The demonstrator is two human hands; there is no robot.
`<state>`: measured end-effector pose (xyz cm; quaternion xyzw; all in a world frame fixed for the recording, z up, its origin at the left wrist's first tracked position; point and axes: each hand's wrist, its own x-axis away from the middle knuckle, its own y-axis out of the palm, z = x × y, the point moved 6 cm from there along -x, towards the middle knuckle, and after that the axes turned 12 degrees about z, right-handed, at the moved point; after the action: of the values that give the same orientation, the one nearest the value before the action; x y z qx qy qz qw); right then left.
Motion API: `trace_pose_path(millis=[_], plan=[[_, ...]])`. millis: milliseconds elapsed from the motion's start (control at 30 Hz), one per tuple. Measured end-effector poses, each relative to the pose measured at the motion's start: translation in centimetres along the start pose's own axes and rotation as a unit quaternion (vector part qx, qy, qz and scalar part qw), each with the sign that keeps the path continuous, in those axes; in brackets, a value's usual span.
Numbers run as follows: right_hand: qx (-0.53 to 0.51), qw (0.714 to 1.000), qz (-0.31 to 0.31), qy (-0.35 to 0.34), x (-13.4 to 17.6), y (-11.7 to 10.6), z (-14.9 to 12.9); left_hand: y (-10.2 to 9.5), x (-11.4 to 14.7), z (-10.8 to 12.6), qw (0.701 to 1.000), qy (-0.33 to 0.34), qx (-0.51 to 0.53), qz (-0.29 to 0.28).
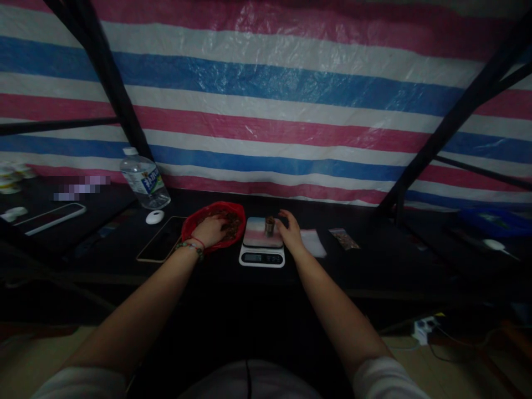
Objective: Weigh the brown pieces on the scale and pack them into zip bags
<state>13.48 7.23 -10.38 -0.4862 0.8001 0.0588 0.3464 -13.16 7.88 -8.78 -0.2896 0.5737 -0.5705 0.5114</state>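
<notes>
My left hand (211,231) reaches into a red plastic bag (196,214) of small brown pieces (233,221). Its fingertips are down among the pieces, so I cannot see whether they grip any. On the mirror-like top of a white kitchen scale (261,260) stands a small metal cup (269,225), with something brown at its rim. My right hand (290,229) is open just right of the cup, thumb and fingers apart. Whether the thumb touches the cup I cannot tell. The scale's display is too dim to read.
A phone (163,240), a white mouse-like object (155,216) and a clear bottle (144,180) are to the left. White packets (313,244) and a small filled clear packet (344,239) lie to the right. Dark metal posts (440,133) frame a striped sheet (270,133) behind the black table.
</notes>
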Motion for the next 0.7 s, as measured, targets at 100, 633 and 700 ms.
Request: trace_pose_path(millis=[100,633,700], plan=[[0.032,0.999,0.033,0.015,0.0,-1.9,0.1,-0.2,0.6,-1.3,0.999,-0.003,-0.028,0.040],[0.243,0.968,-0.064,-0.012,4.8,-5.4,0.1,-1.4,1.8,-0.3,0.998,-0.030,-0.035,-0.044],[0.259,0.963,-0.060,-0.047,5.1,-5.4,-0.5,-1.4,1.4,0.2,0.998,-0.021,-0.029,-0.056]])
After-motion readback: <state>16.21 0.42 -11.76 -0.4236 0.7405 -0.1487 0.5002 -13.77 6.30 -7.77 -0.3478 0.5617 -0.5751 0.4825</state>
